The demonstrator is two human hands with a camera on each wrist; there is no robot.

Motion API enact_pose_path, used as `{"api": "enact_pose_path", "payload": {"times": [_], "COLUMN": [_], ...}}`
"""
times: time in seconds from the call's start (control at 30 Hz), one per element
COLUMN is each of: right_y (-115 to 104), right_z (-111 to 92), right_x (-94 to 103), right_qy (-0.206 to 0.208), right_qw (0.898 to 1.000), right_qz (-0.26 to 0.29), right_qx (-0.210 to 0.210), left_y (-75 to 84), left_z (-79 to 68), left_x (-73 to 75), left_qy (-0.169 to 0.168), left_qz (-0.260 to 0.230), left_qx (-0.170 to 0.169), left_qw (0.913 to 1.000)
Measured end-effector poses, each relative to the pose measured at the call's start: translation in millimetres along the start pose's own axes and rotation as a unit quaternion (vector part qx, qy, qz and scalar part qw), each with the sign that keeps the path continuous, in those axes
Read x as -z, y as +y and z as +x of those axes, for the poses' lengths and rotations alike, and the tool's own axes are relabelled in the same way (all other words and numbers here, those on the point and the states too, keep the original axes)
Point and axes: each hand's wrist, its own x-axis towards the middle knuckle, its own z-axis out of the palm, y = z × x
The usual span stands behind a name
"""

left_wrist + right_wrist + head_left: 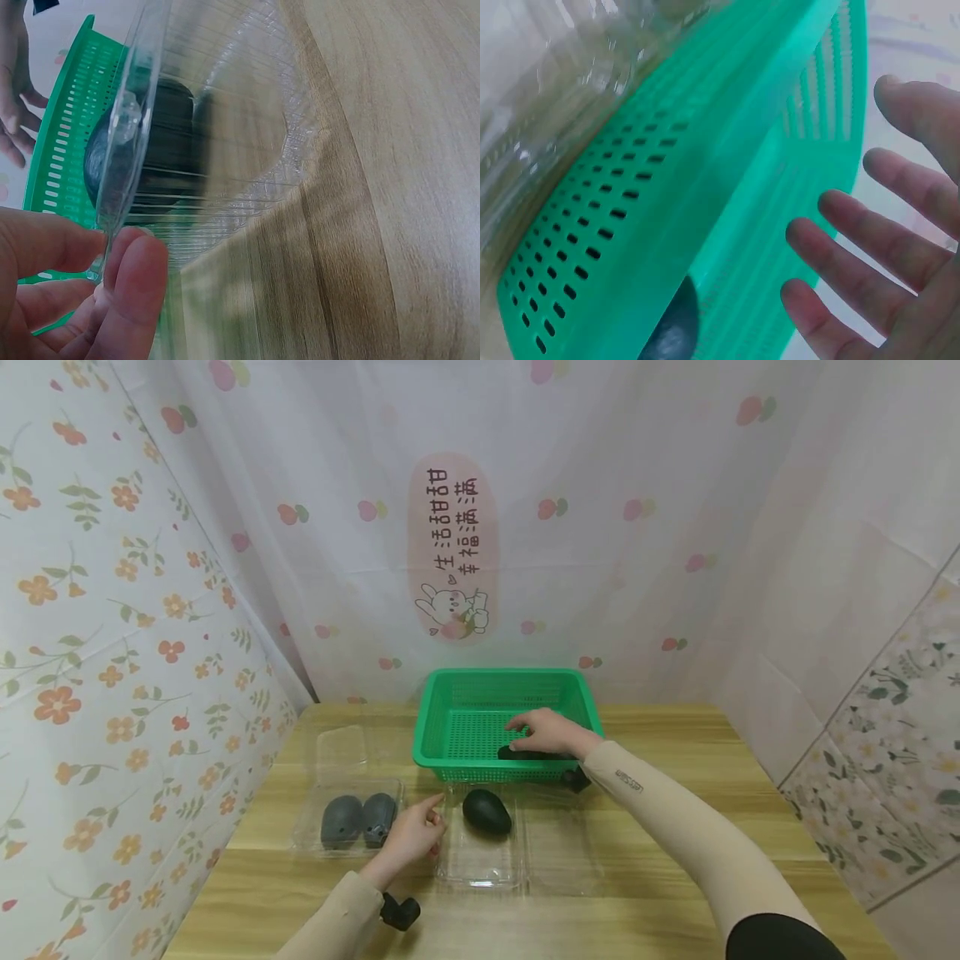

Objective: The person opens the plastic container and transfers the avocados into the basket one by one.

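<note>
My left hand (pixel 417 835) pinches the rim of an opened clear plastic container (pixel 480 868) between thumb and fingers, as the left wrist view shows closely. Inside that container lies one dark green avocado (pixel 487 812). Over the green basket (pixel 422 727) hovers my right hand (pixel 551 732), its fingers (pixel 832 240) spread and holding nothing. Beneath it, partly hidden by the basket wall, another dark avocado (pixel 676 326) rests in the basket.
Left of my left hand, a second clear container (pixel 311 839) holds two dark avocados (pixel 342 820), its lid (pixel 341 747) folded back. The gripped container's lid (pixel 562 860) lies flat to the right. Behind the wooden table (pixel 675 827) hangs a patterned curtain (pixel 600 568).
</note>
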Motion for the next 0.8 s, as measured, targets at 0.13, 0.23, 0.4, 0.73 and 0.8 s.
{"api": "enact_pose_path", "payload": {"times": [0.13,0.23,0.4,0.73,0.8], "right_y": [-15,-26,-42,-62,-65], "right_z": [-11,-18,-27,-37,-38], "right_x": [-1.2,-4.6,-12.4,-33.5,-39.1], "right_qy": [0.012,0.015,0.021,0.021,0.017], "right_qw": [0.999,0.998,0.994,0.986,0.984], "right_qz": [-0.005,-0.027,-0.063,-0.105,-0.111], "right_qx": [0.035,0.059,0.091,0.132,0.138], "left_y": [-0.1,-0.8,-2.1,-1.4,-1.7], "left_z": [-0.4,-0.3,-0.2,-0.6,-0.1], "left_x": [0.2,0.3,-0.1,-0.8,-1.2], "left_qy": [-0.002,-0.002,0.002,0.001,0.0], "left_qz": [-0.004,-0.003,0.002,0.003,0.005], "left_qx": [0.002,0.002,0.0,-0.007,-0.009], "left_qw": [1.0,1.0,1.0,1.0,0.9999]}}
